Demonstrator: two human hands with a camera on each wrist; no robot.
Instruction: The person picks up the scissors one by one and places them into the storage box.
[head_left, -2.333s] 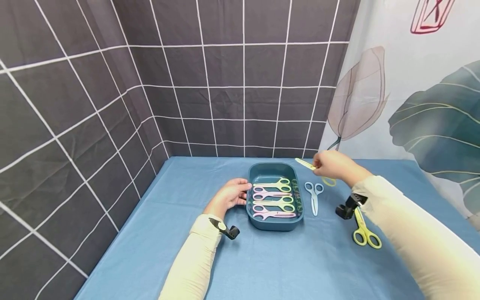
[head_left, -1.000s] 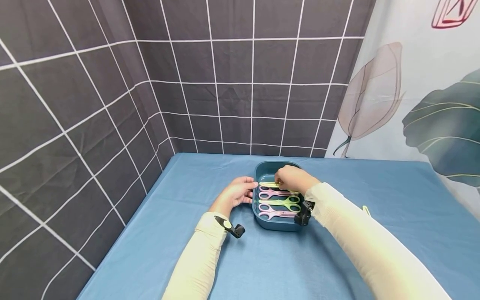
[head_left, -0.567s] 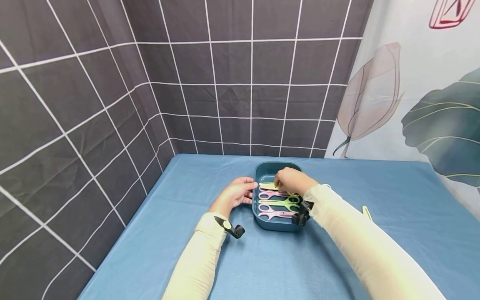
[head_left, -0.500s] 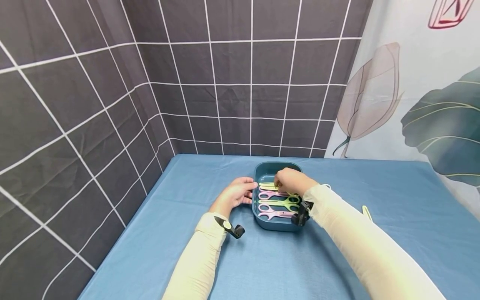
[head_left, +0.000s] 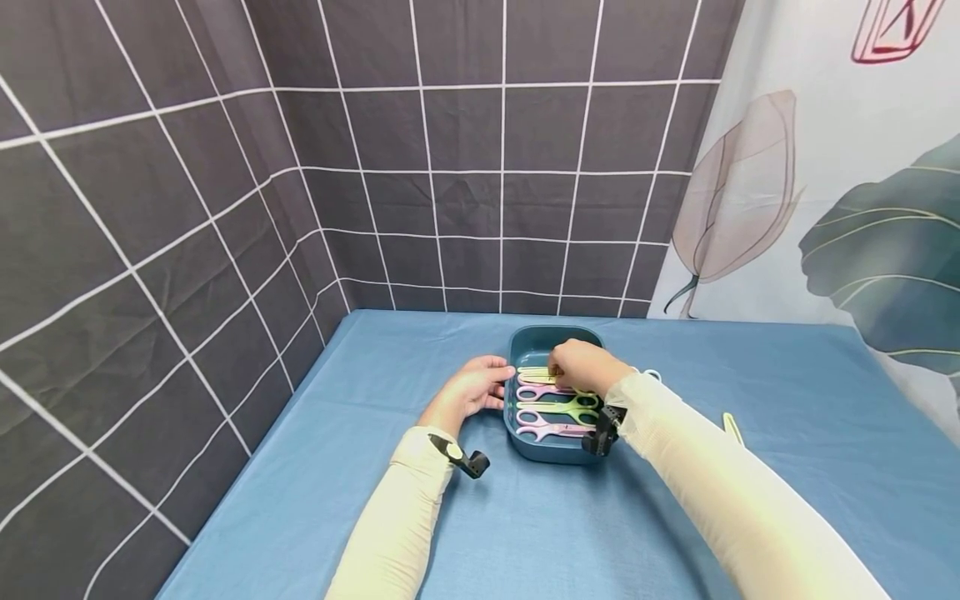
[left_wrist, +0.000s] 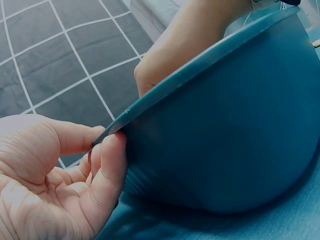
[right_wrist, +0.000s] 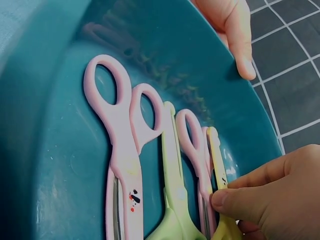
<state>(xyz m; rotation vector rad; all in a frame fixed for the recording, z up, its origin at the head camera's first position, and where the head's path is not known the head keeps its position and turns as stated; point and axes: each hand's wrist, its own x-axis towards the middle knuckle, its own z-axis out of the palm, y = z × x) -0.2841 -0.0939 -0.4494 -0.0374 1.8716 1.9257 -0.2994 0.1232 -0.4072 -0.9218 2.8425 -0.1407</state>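
Blue tablecloth (head_left: pixel 510 533), right hand (head_left: pixel 585 365) now inside tray (head_left: pixel 551 452), pinching yellow scissors (right_wrist: pixel 219 167)

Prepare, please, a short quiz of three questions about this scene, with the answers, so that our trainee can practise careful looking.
1. Fill in: in the tray, the green scissors lie between two pairs of ____ scissors.
2. Choose one: what does the left grip hold?
a) the green scissors
b) the tray's rim
c) nothing
3. True or false: the right grip is empty.

Key:
1. Pink: there are pink scissors on either side.
2. b
3. False: it pinches yellow scissors.
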